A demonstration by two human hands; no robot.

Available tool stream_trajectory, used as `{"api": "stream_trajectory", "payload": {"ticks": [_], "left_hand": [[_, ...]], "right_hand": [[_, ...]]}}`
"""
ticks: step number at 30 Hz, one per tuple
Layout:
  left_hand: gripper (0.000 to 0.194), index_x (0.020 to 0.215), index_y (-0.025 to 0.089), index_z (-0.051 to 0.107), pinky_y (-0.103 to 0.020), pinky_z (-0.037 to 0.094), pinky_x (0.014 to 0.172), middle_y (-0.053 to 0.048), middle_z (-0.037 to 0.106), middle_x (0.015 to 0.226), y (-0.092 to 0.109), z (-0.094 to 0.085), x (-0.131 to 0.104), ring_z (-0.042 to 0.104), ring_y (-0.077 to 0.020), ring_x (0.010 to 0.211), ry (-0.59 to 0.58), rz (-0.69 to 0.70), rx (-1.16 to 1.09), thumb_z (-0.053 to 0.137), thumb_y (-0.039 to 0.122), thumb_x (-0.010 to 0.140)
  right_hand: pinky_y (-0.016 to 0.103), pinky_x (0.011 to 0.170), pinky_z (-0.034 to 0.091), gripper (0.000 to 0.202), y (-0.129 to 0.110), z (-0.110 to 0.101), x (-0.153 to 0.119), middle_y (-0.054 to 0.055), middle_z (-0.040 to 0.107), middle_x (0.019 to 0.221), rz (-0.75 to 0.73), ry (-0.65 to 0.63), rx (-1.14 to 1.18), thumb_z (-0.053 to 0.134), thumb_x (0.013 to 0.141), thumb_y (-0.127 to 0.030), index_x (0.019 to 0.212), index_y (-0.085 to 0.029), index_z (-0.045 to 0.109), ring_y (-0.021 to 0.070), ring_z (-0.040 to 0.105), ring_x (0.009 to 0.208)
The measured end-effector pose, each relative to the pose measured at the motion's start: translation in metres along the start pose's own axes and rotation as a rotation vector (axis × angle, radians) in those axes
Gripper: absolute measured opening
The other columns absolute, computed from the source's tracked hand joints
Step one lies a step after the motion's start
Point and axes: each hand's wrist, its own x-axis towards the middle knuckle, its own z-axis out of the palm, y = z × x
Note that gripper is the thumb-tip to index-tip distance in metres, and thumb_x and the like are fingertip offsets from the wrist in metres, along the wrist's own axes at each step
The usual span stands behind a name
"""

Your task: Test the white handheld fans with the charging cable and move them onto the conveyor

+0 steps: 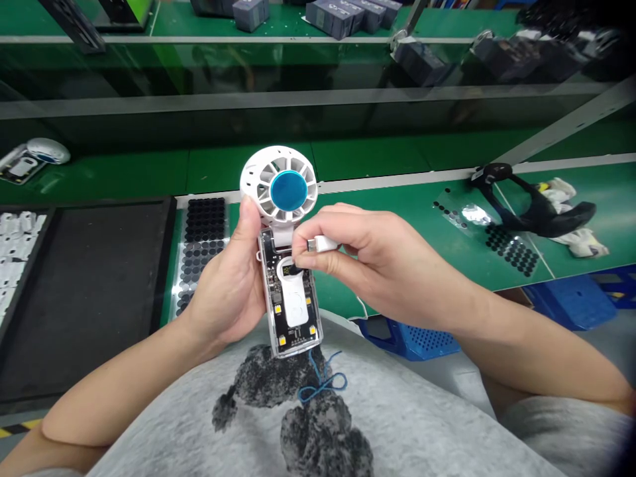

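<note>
My left hand is wrapped round a white handheld fan, its thumb beside the round head. The fan has a blue hub disc, and its clear handle shows a black circuit board, a white button panel and a small lit display. In my right hand is a white cable plug with a metal tip, held in the curled fingers. Thumb and forefinger meet over the handle near the display. A small dark spot shows beneath these fingertips; whether they pinch it I cannot tell.
Sheets of black round stickers lie left of the fan, beside a black tray. At right are more sticker dots, a black strap-like object and gloves. Another fan lies far left. Boxes line the shelf.
</note>
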Motion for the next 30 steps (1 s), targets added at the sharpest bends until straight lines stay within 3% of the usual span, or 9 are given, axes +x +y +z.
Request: {"api": "stream_trajectory", "payload": {"ticks": [4,9,16,30], "left_hand": [[0.051,0.114,0.022,0.06,-0.028,0.049,0.078,-0.005,0.066,0.093,0.0004,-0.0028,-0.0019,0.061,-0.0186,0.089,-0.009,-0.038,-0.004,0.027,0.053,0.091],[0.047,0.117,0.023,0.057,-0.027,0.049,0.078,-0.006,0.065,0.101,0.0023,-0.0034,-0.0058,0.061,-0.0176,0.088,0.001,-0.114,-0.036,0.033,0.052,0.09],[0.047,0.114,0.024,0.06,-0.027,0.05,0.074,-0.003,0.065,0.082,0.0024,-0.0019,-0.0062,0.061,-0.018,0.087,0.045,-0.12,-0.032,0.028,0.051,0.091],[0.043,0.109,0.025,0.062,-0.028,0.049,0.082,-0.001,0.065,0.097,0.003,-0.004,-0.0066,0.059,-0.0164,0.094,0.002,-0.071,-0.042,0.032,0.049,0.092]], "right_hand": [[0.022,0.064,0.04,0.014,-0.0005,0.0015,0.0018,-0.002,0.06,0.075,0.052,-0.059,0.063,0.051,0.088,-0.017,0.078,-0.015,0.06,0.0094,0.053,0.069],[0.021,0.065,0.04,0.01,-0.0034,0.0046,0.0015,-0.002,0.062,0.078,0.044,-0.005,0.014,0.054,0.086,-0.015,0.079,-0.015,0.062,0.0096,0.055,0.072],[0.022,0.066,0.041,0.01,-0.0063,0.0045,0.0004,-0.002,0.064,0.079,0.048,-0.001,-0.056,0.055,0.085,-0.015,0.079,-0.016,0.063,0.0107,0.057,0.073],[0.023,0.061,0.038,0.012,-0.0068,0.0057,0.0018,-0.002,0.063,0.076,0.047,-0.007,-0.122,0.054,0.085,-0.016,0.077,-0.018,0.063,0.0123,0.057,0.074]]}}
